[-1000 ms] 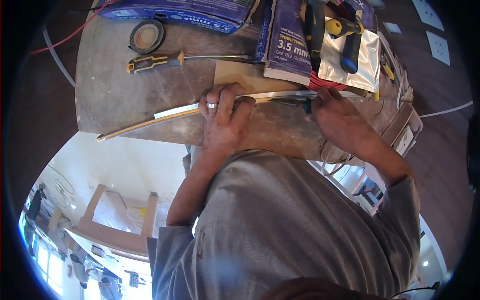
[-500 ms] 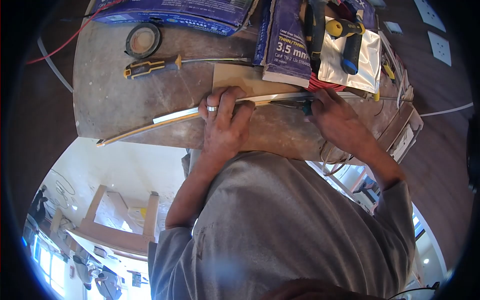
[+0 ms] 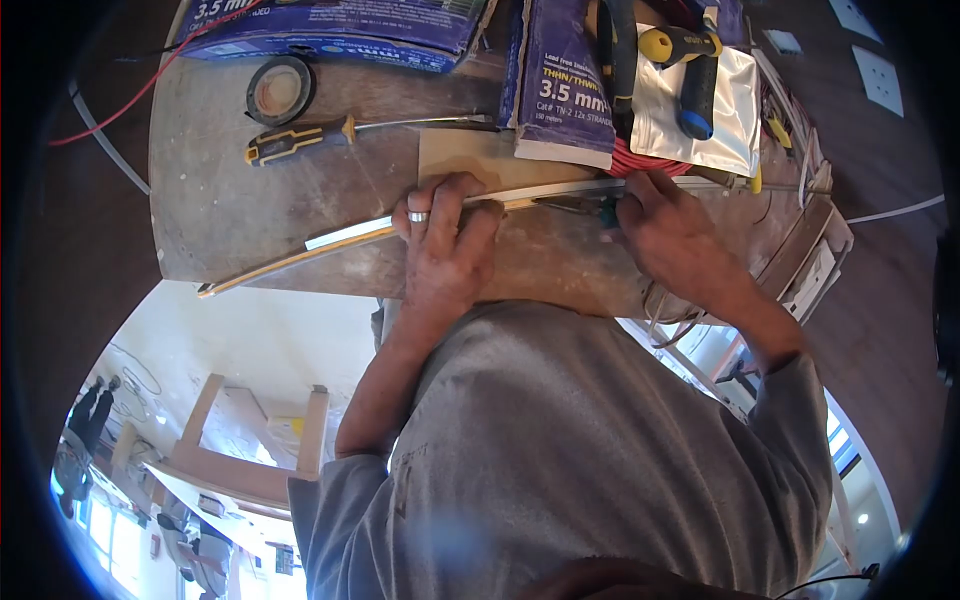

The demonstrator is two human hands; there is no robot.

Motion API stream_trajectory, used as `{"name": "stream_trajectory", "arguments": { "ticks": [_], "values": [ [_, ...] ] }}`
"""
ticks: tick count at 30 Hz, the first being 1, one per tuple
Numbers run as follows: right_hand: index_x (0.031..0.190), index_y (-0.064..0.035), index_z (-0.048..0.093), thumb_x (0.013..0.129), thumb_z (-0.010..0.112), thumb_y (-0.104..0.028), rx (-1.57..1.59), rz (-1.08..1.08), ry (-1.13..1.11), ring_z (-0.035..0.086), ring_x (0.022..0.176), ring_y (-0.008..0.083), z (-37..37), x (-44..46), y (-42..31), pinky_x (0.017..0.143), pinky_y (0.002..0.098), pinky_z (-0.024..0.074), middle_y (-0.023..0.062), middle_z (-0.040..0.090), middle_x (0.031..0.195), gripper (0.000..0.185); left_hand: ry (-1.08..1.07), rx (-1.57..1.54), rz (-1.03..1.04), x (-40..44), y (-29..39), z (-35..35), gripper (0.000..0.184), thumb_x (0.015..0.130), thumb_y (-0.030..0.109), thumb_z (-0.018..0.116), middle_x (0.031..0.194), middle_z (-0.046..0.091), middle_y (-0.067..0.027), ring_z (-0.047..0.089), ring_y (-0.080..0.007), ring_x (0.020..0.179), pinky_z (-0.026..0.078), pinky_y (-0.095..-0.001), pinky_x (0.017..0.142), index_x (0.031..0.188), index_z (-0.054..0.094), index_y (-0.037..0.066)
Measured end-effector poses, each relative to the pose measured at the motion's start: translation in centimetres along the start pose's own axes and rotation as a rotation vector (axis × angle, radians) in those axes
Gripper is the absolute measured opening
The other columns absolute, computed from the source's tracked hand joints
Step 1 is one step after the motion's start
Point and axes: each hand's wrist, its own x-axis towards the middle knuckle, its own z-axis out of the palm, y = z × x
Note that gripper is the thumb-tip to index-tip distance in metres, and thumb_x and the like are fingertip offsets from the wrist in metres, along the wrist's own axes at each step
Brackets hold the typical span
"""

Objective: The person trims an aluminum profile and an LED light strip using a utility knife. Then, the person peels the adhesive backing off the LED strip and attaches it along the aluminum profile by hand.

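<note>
My left hand (image 3: 445,245), with a ring on one finger, is curled over a long white plastic strip (image 3: 350,233) and presses it down on the wooden tabletop (image 3: 300,210). Right beside it runs a thin yellow-edged strip (image 3: 270,271), which slants to the table's near left edge and passes under the same fingers. My right hand (image 3: 675,235) is closed around the green handle of a tool that looks like pliers (image 3: 608,211). Its dark pointed jaws (image 3: 562,204) lie close to the strip's near edge; whether they touch it I cannot tell.
Behind the strips lie a screwdriver (image 3: 305,143), a roll of black tape (image 3: 280,90), a brown cardboard piece (image 3: 450,152) and purple wire boxes (image 3: 565,100). Red wire (image 3: 645,162), a silver pouch (image 3: 735,110) and more hand tools (image 3: 680,46) crowd the right side.
The view has shifted slightly. The pliers' jaws show more clearly now beside the strip; both hands keep nearly the same places and grips.
</note>
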Motion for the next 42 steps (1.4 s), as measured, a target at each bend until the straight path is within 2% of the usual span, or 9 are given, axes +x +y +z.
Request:
{"name": "stream_trajectory", "arguments": {
  "ticks": [3, 12, 15, 22, 28, 30, 37, 39, 42],
  "values": [
    [0.095, 0.0036, 0.069, 0.093, 0.071, -0.035, -0.045, -0.054, 0.022, 0.063, 0.106, 0.0324, 0.1, 0.3, 0.4, 0.082, 0.0434, 0.0599, 0.0173, 0.060, 0.107, 0.039, 0.013, -0.001, 0.007, 0.0, 0.0, 0.0, 0.027, 0.074, 0.002, 0.077, 0.117, 0.061, -0.0040, 0.056, -0.0278, 0.111, 0.037, -0.0466, 0.097, 0.097, 0.070, 0.015],
    [0.086, -0.0009, 0.071, 0.093, 0.070, -0.050, -0.018, -0.093, 0.066, 0.068, 0.099, 0.0314, 0.4, 0.5, 1.4, 0.078, 0.0409, 0.0601, 0.0162, 0.065, 0.102, 0.050, 0.019, 0.006, -0.021, -0.1, 0.1, 0.0, 0.028, 0.073, -0.001, 0.077, 0.117, 0.061, -0.0050, 0.056, -0.0287, 0.113, 0.038, -0.0471, 0.098, 0.096, 0.072, 0.015],
    [0.090, -0.0015, 0.066, 0.088, 0.076, -0.046, -0.003, -0.145, 0.105, 0.066, 0.096, 0.0297, 0.5, 0.4, 2.0, 0.078, 0.0401, 0.0579, 0.0134, 0.060, 0.102, 0.045, 0.019, 0.011, -0.018, -0.2, 0.1, 0.1, 0.029, 0.073, -0.001, 0.077, 0.117, 0.061, -0.0048, 0.056, -0.0288, 0.114, 0.038, -0.0473, 0.098, 0.096, 0.072, 0.015],
    [0.089, -0.0009, 0.065, 0.089, 0.076, -0.043, 0.041, -0.129, 0.057, 0.065, 0.095, 0.0302, 1.3, 0.2, 2.3, 0.079, 0.0411, 0.0575, 0.0135, 0.058, 0.102, 0.043, 0.010, 0.017, -0.017, -0.2, 0.0, 0.1, 0.029, 0.073, 0.000, 0.077, 0.117, 0.061, -0.0044, 0.056, -0.0288, 0.114, 0.038, -0.0479, 0.098, 0.097, 0.072, 0.015],
    [0.088, -0.0009, 0.065, 0.085, 0.079, -0.039, 0.037, -0.141, 0.197, 0.065, 0.097, 0.0304, 1.6, -0.4, 1.5, 0.079, 0.0409, 0.0581, 0.0129, 0.057, 0.103, 0.041, 0.022, 0.024, -0.005, -0.1, 0.0, 0.2, 0.030, 0.072, 0.001, 0.077, 0.117, 0.061, -0.0039, 0.057, -0.0283, 0.112, 0.038, -0.0470, 0.097, 0.097, 0.071, 0.015],
    [0.090, -0.0005, 0.066, 0.084, 0.080, -0.038, 0.053, -0.053, 0.163, 0.066, 0.099, 0.0306, 1.3, -0.5, 0.7, 0.082, 0.0415, 0.0582, 0.0132, 0.057, 0.106, 0.040, 0.018, 0.016, 0.001, -0.1, 0.0, 0.1, 0.030, 0.072, 0.001, 0.077, 0.116, 0.061, -0.0036, 0.057, -0.0280, 0.111, 0.038, -0.0463, 0.097, 0.097, 0.071, 0.016],
    [0.094, 0.0012, 0.069, 0.088, 0.078, -0.039, 0.050, 0.012, 0.078, 0.067, 0.102, 0.0321, -0.1, 0.0, -0.5, 0.085, 0.0417, 0.0580, 0.0148, 0.059, 0.109, 0.042, 0.039, 0.013, 0.002, -0.1, 0.0, 0.2, 0.029, 0.072, 0.000, 0.077, 0.116, 0.062, -0.0036, 0.057, -0.0277, 0.112, 0.038, -0.0461, 0.096, 0.096, 0.071, 0.016],
    [0.097, 0.0037, 0.071, 0.094, 0.071, -0.041, 0.091, 0.083, -0.038, 0.067, 0.106, 0.0358, -0.8, 0.5, -0.9, 0.089, 0.0439, 0.0590, 0.0214, 0.061, 0.113, 0.045, 0.022, 0.013, -0.004, -0.1, 0.0, 0.1, 0.029, 0.072, 0.000, 0.077, 0.117, 0.062, -0.0035, 0.057, -0.0278, 0.112, 0.038, -0.0462, 0.096, 0.096, 0.071, 0.015],
    [0.097, 0.0044, 0.071, 0.094, 0.071, -0.042, 0.091, 0.053, -0.052, 0.067, 0.106, 0.0367, -0.8, 0.6, -0.7, 0.089, 0.0444, 0.0589, 0.0215, 0.061, 0.112, 0.046, 0.022, 0.006, -0.014, -0.3, -0.1, 0.2, 0.029, 0.072, 0.000, 0.077, 0.118, 0.062, -0.0036, 0.057, -0.0280, 0.113, 0.038, -0.0464, 0.096, 0.097, 0.072, 0.015]
  ]
}}
